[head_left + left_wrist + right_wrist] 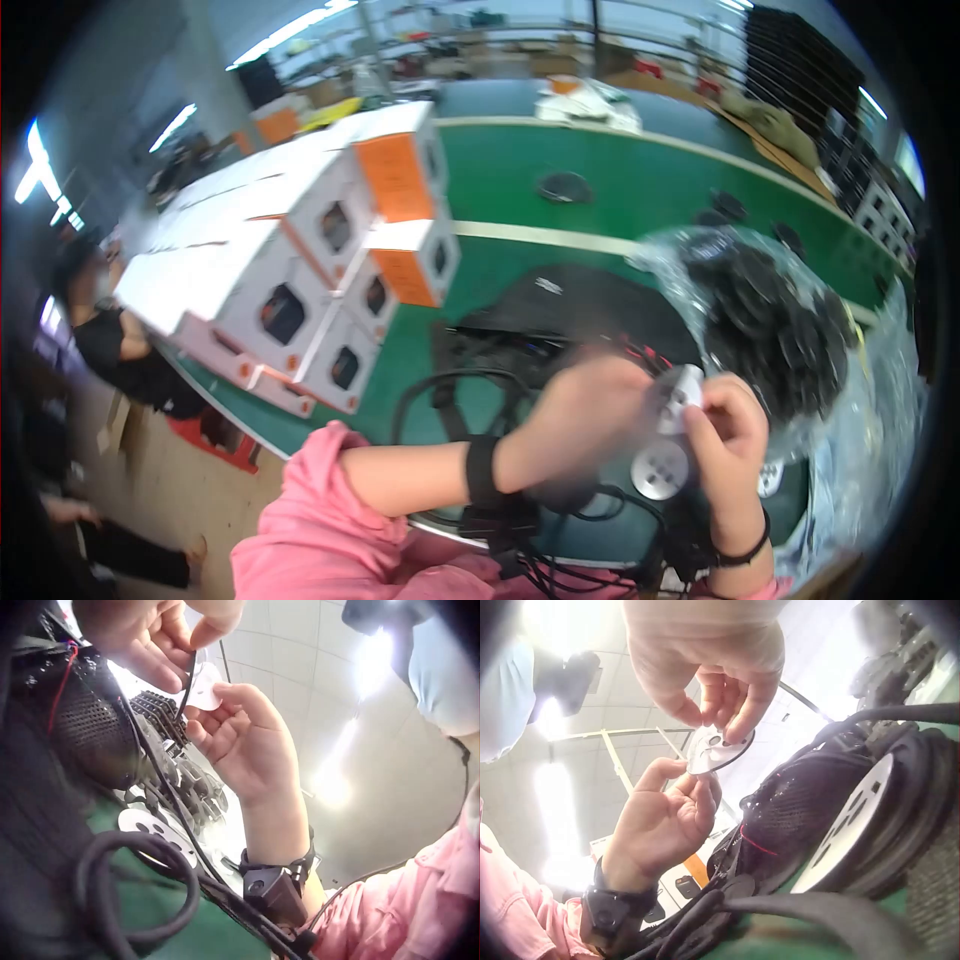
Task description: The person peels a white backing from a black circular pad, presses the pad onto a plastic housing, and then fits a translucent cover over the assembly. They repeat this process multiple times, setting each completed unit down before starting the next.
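Observation:
A small white disc with holes is held up between both hands over the table. My right hand pinches its edge between thumb and fingers. Blurred in the head view, my left hand meets the disc from the other side; in the right wrist view, the left hand has thumb and fingers at its rim. A dark edge runs along the white disc there. Below the hands lies a second white disc with dark holes. Black cables and a black fabric bag are beside them.
A clear plastic bag of black round parts stands at the right. Stacked white and orange boxes fill the left of the green table. A dark oval piece lies farther back. Another person is at the far left.

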The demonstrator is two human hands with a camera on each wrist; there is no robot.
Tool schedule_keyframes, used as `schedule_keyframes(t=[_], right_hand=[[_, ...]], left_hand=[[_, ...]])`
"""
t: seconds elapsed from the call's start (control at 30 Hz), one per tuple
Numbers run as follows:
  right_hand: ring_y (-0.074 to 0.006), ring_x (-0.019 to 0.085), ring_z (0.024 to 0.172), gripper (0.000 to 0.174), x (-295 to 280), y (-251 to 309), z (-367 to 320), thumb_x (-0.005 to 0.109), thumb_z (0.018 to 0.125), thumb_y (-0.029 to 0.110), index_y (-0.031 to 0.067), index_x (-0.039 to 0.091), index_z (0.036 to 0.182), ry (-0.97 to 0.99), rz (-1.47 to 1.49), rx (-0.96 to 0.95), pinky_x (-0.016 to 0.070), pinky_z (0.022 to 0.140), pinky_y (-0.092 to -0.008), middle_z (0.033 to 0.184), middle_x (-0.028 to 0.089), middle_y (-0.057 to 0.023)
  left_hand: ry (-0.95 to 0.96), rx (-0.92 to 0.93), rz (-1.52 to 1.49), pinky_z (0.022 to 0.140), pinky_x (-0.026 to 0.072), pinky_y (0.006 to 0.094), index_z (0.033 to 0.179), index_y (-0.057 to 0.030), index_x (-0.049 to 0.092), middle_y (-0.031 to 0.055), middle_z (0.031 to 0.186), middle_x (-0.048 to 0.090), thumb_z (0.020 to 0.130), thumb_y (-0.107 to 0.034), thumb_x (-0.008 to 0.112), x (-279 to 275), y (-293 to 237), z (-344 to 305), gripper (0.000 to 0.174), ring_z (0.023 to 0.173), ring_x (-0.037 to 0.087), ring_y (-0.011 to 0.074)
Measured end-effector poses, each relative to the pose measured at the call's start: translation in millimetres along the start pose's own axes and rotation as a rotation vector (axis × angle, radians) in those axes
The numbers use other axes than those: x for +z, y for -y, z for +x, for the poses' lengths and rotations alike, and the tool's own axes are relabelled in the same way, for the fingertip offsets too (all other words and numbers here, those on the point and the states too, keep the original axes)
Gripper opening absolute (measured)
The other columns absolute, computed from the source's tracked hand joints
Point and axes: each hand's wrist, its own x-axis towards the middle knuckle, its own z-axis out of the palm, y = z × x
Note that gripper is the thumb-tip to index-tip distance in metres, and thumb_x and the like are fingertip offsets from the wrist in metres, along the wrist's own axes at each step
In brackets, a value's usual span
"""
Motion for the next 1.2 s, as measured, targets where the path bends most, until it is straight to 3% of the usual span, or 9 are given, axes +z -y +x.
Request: schedule_keyframes(t=[0.13,0.17,0.4,0.5,0.73,0.8,0.93,1.0,1.2], right_hand=[[-0.0094,0.048,0.067,0.007,7,-2,-3,0.057,0.071,-0.005,-0.0026,0.05,0.073,0.013,-0.126,-0.014,0.0404,0.058,-0.0178,0.079,0.049,-0.0065],[-0.0089,0.048,0.068,0.007,6,-3,-3,0.056,0.071,-0.005,-0.0023,0.05,0.073,0.038,-0.138,-0.017,0.0402,0.058,-0.0172,0.079,0.048,-0.0061],[-0.0045,0.04,0.066,0.008,-15,-3,-3,0.054,0.078,0.005,0.0038,0.046,0.075,0.057,0.087,0.096,0.0294,0.059,-0.0172,0.075,0.044,0.0008],[-0.0139,0.054,0.075,0.018,-32,18,-13,0.053,0.08,0.002,-0.0046,0.055,0.097,-0.049,0.055,0.042,0.043,0.069,-0.0229,0.088,0.059,-0.0095],[-0.0151,0.052,0.08,0.016,-79,40,-50,0.058,0.077,0.0,-0.0049,0.056,0.093,-0.349,0.015,-0.054,0.0417,0.075,-0.0261,0.088,0.058,-0.01],[-0.0158,0.053,0.076,0.015,-96,44,-60,0.059,0.079,0.004,-0.0051,0.058,0.09,-0.296,-0.147,0.166,0.0431,0.071,-0.0276,0.083,0.059,-0.0097],[-0.0206,0.056,0.071,0.016,-106,25,-72,0.059,0.08,0.008,-0.0047,0.06,0.089,-0.454,-0.555,0.206,0.0446,0.067,-0.0312,0.077,0.061,-0.0118],[-0.0266,0.057,0.071,0.019,-103,35,-76,0.059,0.079,0.013,-0.0031,0.06,0.09,-0.244,-1.052,0.221,0.0443,0.067,-0.0339,0.079,0.061,-0.0163],[-0.0329,0.055,0.075,0.018,-128,-10,-100,0.054,0.079,0.01,0.0001,0.059,0.093,-0.02,-1.218,0.238,0.0428,0.068,-0.0378,0.082,0.058,-0.0194]], left_hand=[[0.154,-0.252,-0.093,0.076,0.0442,0.0218,0.107,0.0,0.047,0.0031,0.097,0.052,0.087,-0.013,0.049,11,-12,2,0.024,0.088,0.05,0.0075],[0.208,-0.071,-0.077,0.074,0.0433,0.0197,0.109,-0.0003,0.045,0.003,0.095,0.052,0.086,-0.012,0.051,14,-8,0,0.027,0.088,0.049,0.0065],[0.1,0.021,-0.114,0.059,0.0422,0.0182,0.096,-0.0002,0.052,0.0002,0.08,0.054,0.087,-0.011,0.047,5,4,5,0.015,0.067,0.05,0.0047],[0.081,0.058,-0.143,0.057,0.0426,0.0178,0.094,-0.0005,0.052,0.0009,0.079,0.055,0.088,-0.012,0.046,6,5,6,0.014,0.064,0.051,0.0046],[0.089,0.045,-0.162,0.054,0.0446,0.019,0.093,-0.0004,0.051,0.0016,0.075,0.054,0.087,-0.01,0.044,5,8,8,0.013,0.061,0.052,0.0058],[0.085,0.035,-0.161,0.055,0.0451,0.0191,0.093,0.0,0.051,0.0016,0.074,0.053,0.087,-0.009,0.044,5,9,9,0.013,0.061,0.052,0.0059],[0.082,0.026,-0.141,0.055,0.0451,0.0189,0.092,0.0,0.051,0.0016,0.075,0.054,0.087,-0.01,0.044,5,11,10,0.013,0.06,0.052,0.0061],[0.086,0.031,-0.104,0.055,0.0454,0.0188,0.092,-0.0005,0.052,0.0015,0.074,0.054,0.087,-0.011,0.045,4,8,11,0.013,0.06,0.053,0.0063],[0.084,-0.117,-0.16,0.055,0.0494,0.0213,0.097,-0.0007,0.051,0.006,0.074,0.056,0.086,-0.015,0.048,5,-8,15,0.018,0.061,0.057,0.0108]])
